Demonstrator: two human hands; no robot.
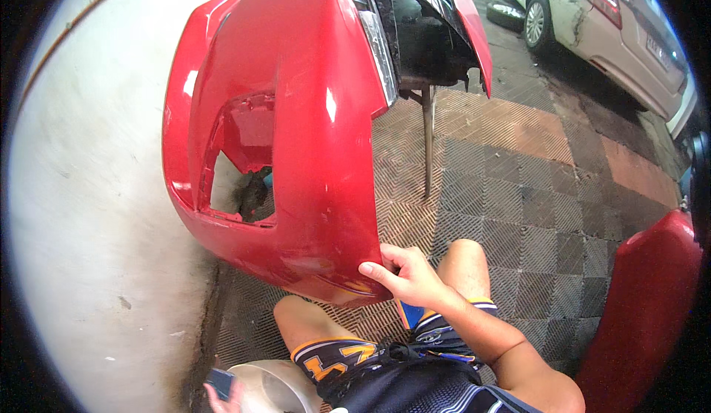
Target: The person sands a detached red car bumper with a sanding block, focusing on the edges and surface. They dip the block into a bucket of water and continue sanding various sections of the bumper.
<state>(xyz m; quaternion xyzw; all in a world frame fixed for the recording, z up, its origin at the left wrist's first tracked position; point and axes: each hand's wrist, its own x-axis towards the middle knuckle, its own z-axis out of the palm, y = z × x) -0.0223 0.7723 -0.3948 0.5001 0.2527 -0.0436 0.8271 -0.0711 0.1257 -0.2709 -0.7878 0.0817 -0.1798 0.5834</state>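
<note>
A glossy red car bumper (326, 176) fills the upper middle, raised off the floor, with an opening in its left part. My right hand (407, 276) grips its lower right edge, thumb on the painted face and fingers curled behind. Low on the left, my left hand (224, 400) is closed around a dark blue-grey rectangular pad (220, 380), whose exact kind I cannot make out. That hand is beside a whitish bucket (255, 376), away from the bumper. The bucket's contents are hard to tell.
A pale wall (96, 191) rises close on the left. A metal stand leg (427, 143) is under the bumper's far end. Another red body panel (644, 302) is at the right. A light-coloured car (592, 35) and a loose wheel (506, 13) are beyond the tiled floor (511, 213).
</note>
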